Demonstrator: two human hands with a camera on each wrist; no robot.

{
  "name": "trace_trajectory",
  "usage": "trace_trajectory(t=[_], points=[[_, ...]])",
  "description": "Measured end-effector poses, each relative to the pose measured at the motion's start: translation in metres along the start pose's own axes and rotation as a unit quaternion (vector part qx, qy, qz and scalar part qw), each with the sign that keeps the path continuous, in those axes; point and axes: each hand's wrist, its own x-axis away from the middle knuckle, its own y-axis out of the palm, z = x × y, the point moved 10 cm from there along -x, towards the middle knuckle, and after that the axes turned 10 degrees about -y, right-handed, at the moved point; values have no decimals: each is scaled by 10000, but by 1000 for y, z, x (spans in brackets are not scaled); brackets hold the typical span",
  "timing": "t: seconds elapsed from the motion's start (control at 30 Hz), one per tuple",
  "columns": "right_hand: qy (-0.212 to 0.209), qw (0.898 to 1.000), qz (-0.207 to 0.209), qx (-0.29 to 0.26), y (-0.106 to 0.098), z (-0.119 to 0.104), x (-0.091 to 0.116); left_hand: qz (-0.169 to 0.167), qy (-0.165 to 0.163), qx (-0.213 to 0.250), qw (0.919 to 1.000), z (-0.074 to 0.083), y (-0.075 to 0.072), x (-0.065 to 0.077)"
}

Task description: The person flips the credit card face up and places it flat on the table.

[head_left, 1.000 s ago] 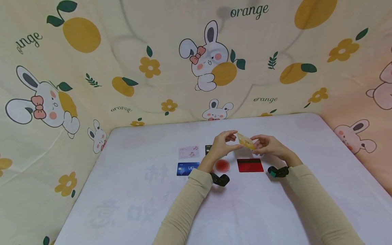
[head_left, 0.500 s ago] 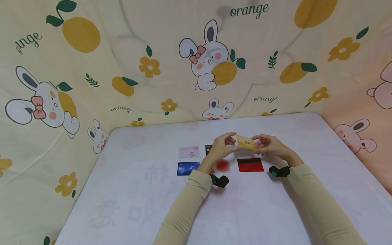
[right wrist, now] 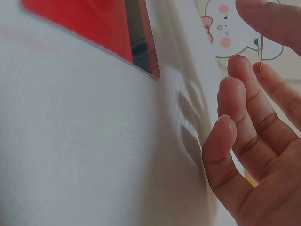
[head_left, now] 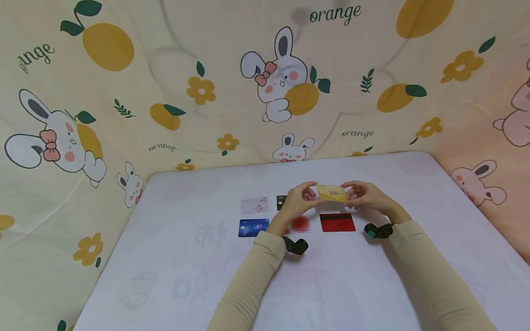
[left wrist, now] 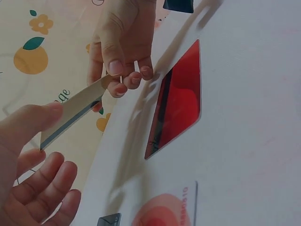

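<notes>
A yellow plastic card (head_left: 332, 193) is held up above the table between both hands. My left hand (head_left: 297, 200) pinches its left end between thumb and finger. At the opposite end my right hand (head_left: 367, 197) pinches it the same way. In the left wrist view the card (left wrist: 75, 109) shows a dark stripe along its back. Only a thin edge of it appears in the right wrist view, by the right hand (right wrist: 263, 122). Below the hands lies a red card (head_left: 337, 223) with a black stripe.
Left of the hands lie a pale pink card (head_left: 254, 205) and a blue VIP card (head_left: 253, 228). A dark card (head_left: 281, 201) and a card with a red circle (head_left: 300, 224) are partly covered by the left arm. The white table (head_left: 174, 239) ends at a patterned cloth (head_left: 232, 55).
The yellow card has turned from a slant to nearly level, showing more of its printed face. Both hands still pinch it; the left one has dipped slightly.
</notes>
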Motion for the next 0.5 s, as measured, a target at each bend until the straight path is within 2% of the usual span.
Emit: trace_trajectory(t=[0.5], points=[[21,9997,29,251,-2,2,0,-49,-164,-89,9998,-6,3,1]])
